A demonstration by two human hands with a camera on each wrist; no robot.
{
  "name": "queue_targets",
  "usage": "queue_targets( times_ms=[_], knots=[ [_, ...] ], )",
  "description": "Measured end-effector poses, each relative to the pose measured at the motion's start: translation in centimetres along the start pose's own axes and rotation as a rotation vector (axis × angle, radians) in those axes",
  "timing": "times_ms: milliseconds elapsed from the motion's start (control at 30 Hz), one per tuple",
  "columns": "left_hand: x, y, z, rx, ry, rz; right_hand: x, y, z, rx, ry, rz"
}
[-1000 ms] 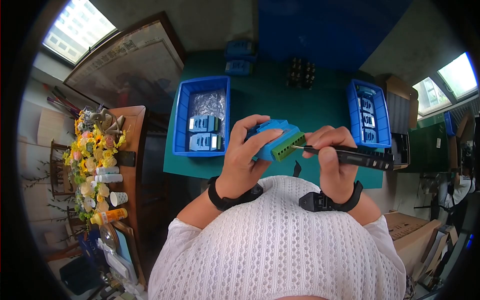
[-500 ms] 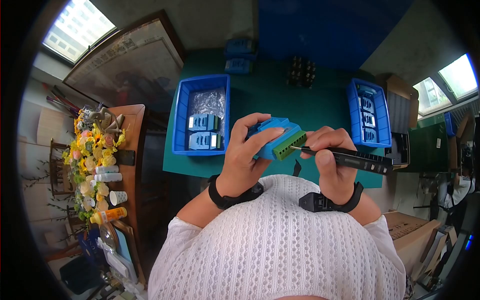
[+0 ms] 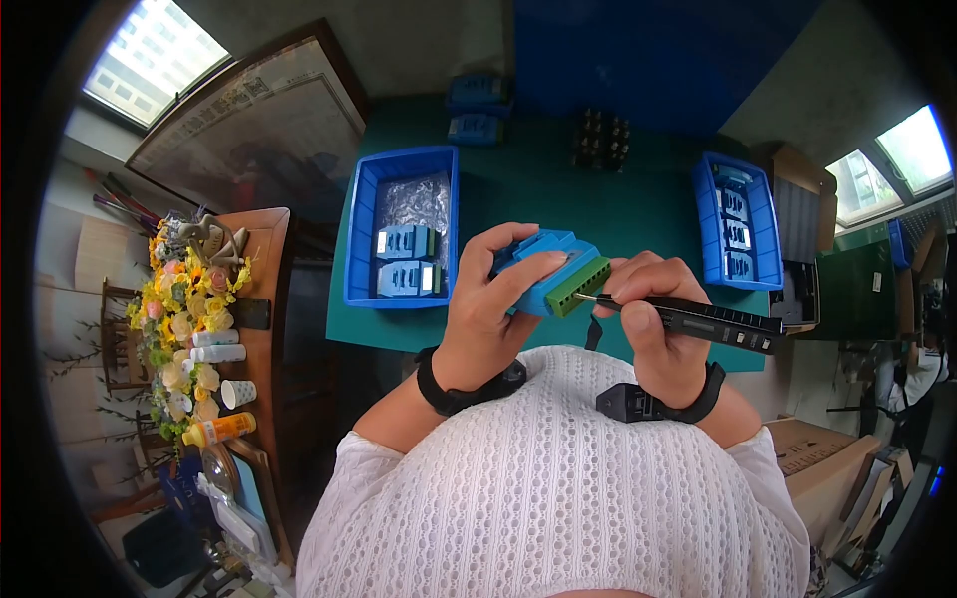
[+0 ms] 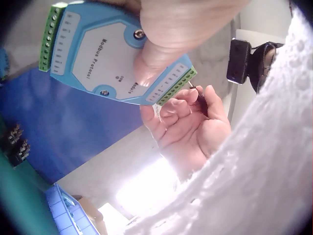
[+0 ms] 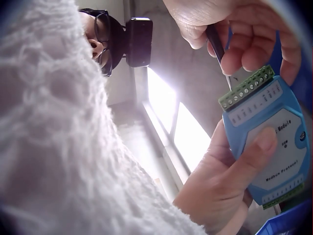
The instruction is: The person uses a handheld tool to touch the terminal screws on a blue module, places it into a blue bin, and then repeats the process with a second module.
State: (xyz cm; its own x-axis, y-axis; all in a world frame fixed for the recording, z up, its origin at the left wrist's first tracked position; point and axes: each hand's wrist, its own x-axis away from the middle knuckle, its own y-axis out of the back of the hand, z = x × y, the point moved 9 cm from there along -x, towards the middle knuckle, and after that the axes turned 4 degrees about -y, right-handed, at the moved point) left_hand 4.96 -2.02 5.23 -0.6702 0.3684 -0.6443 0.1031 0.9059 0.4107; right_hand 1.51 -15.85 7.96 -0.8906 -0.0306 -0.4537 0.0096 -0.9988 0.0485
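My left hand [image 3: 486, 311] grips a blue Modbus protocol module [image 4: 93, 54], its thumb lying across the pale label. Green screw terminal blocks run along both ends of the module. In my right hand [image 3: 666, 311] is a slim black screwdriver [image 3: 716, 323], pinched between thumb and fingers. Its thin metal tip meets the near green terminal block [image 3: 580, 288] in the head view. From the right wrist, the shaft [image 5: 228, 81] comes down at the row of screws, toward one end of the block.
On the green table [image 3: 558, 189], a blue bin [image 3: 352, 234] with similar modules and clear plastic stands left, another blue bin [image 3: 773, 234] right. Stacked modules [image 3: 475, 130] and small dark parts [image 3: 601, 140] lie at the back. A wooden side table [image 3: 267, 349] holds flowers and cups.
The screwdriver's tip has shifted slightly left along the green terminal block, and its handle has turned a little in the right fingers. The left hand's hold on the module is unchanged.
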Motion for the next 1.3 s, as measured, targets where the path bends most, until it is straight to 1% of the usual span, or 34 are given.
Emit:
queue_targets(
  times_ms=[200,400,500,600,700,800,900,1000,1100,1133,1200,1300],
  knots=[
    [0.0,0.0,0.1,0.028,0.036,-0.012,0.1,0.4,0.0,-0.187,-0.051,-0.076],
    [-0.1,0.0,0.0,0.022,0.022,-0.017,0.0,-0.3,0.1,-0.101,-0.060,-0.014],
    [-0.1,0.0,0.0,0.012,0.014,-0.014,0.0,-0.5,0.3,0.022,0.000,0.026],
    [-0.1,0.0,0.0,0.013,0.019,-0.014,0.1,-0.5,0.3,-0.020,0.006,-0.004],
    [0.0,-0.1,0.2,0.028,0.025,-0.013,0.2,-0.1,-0.3,-0.199,-0.077,-0.058],
    [0.0,-0.1,0.2,0.023,0.026,-0.014,0.1,-0.4,-0.2,-0.156,-0.068,-0.004],
    [0.0,-0.2,0.2,0.011,0.021,-0.009,0.1,-0.6,0.0,-0.013,-0.002,0.031],
    [0.0,-0.2,0.2,0.003,0.023,-0.002,0.1,-0.6,0.1,0.074,0.000,0.043],
    [-0.1,-0.3,1.0,0.023,0.063,0.003,0.1,0.5,-1.2,-0.144,-0.125,-0.085],
    [0.0,-0.4,1.4,0.032,0.085,0.004,0.3,1.2,-2.3,-0.285,-0.167,-0.153],
    [1.3,-1.3,4.9,0.470,0.423,-0.045,0.0,3.0,-3.0,-0.270,-0.086,-0.220],
    [3.4,-3.3,7.1,1.104,0.933,-0.164,0.0,4.9,-5.0,-0.462,-0.134,-0.342]
  ],
)
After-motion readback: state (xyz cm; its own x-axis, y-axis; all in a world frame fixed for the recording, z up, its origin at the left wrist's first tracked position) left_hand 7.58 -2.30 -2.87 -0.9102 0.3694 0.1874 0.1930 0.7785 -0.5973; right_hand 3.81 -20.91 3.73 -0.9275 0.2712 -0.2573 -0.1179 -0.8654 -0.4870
